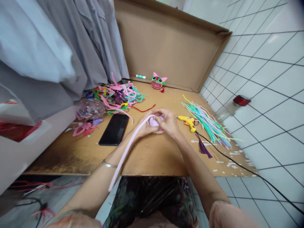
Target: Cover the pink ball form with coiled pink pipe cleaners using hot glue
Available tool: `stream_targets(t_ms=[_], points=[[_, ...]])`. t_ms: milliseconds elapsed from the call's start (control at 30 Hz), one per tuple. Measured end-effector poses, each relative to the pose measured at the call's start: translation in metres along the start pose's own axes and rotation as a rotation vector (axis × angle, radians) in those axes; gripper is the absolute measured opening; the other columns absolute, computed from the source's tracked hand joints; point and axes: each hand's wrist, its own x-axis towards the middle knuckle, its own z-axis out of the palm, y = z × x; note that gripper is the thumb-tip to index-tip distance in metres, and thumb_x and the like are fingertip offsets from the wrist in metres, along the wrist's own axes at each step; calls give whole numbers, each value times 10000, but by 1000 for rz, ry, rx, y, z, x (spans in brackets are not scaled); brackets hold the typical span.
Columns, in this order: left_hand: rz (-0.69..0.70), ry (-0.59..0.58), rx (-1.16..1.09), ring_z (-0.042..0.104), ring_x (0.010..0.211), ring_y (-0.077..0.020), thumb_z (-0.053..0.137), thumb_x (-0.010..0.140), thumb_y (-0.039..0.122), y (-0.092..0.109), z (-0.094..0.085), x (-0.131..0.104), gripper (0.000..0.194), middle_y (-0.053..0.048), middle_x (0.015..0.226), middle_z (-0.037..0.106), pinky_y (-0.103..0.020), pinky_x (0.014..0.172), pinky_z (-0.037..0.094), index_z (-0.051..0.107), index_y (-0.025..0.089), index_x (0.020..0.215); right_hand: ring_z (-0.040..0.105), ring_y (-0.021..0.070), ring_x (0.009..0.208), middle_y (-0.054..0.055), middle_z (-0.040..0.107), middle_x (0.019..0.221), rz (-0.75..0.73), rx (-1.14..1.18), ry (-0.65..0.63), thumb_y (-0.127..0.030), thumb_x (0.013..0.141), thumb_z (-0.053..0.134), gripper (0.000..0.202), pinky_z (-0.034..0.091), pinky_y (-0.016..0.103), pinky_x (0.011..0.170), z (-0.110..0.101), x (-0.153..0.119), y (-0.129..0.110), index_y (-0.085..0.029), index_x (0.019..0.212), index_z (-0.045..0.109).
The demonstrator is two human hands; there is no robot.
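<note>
Left hand (145, 129), right hand (170, 124): fingers curled closely round lilac coil (154, 122). Yellow glue gun (189, 121) lies on worktop (152, 158).

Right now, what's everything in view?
Board: one, brown, back
Table: one, brown, centre
Wall: one, white, right
Cloth: count unclear, grey, upper left
Tube: one, white-green, by board
Toy: one, multicoloured, by board
Tangled strips: many, multicoloured, left
Plastic bundle: one, clear, left
Phone: one, black, left
Glue gun: one, yellow, right
Cord: one, black, right
Pipe cleaners: many, multicoloured, right
Tassel: one, purple, right
Jar: one, red-lidded, right
Round piece: one, lilac, centre
Strip: one, pink, centre
Bracelet: one, silver, left forearm
Left hand, right hand: two, bare, on round piece
</note>
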Motion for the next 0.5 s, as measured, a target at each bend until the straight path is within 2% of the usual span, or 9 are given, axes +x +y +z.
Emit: stream_targets(t_ms=[100,200,267,333,500], points=[[-12,1,-14,662,1024,-241,765,624,344,-6,-1,1,555,-69,1148,678,-374,871,545,552,196,1114,663,222,939,75,737,988,-27,-122,93,-244,858,596,178,505,361,861,-10,-8,16,-211,1003,695],[-28,-17,-19,653,1078,-253,770,632,374,-7,-3,2,553,-80,1189,673,-398,910,535,549,200,1108,647,291,964,161,720,1022,194,-446,292,-268,878,553,227,479,456,889,-28,-23,44,-160,1027,686],[-50,-23,3,648,1105,-269,778,631,370,-4,-6,2,545,-90,1194,676,-428,938,524,551,199,1096,632,379,997,267,690,1030,404,-706,279,-313,859,593,298,453,548,879,-37,-36,64,-80,1022,682],[-49,-32,2,634,1144,-282,787,627,346,0,-9,2,526,-101,1216,671,-460,982,499,547,198,1071,634,431,954,337,669,977,566,-867,208,-384,845,618,407,448,594,824,-43,-49,81,-9,991,680],[26,-79,-89,583,1242,-264,773,645,284,4,-11,1,488,-112,1269,644,-462,1066,433,511,207,1049,646,442,942,353,660,993,701,-930,108,-509,810,626,620,467,563,796,-43,-67,104,55,1067,644]])
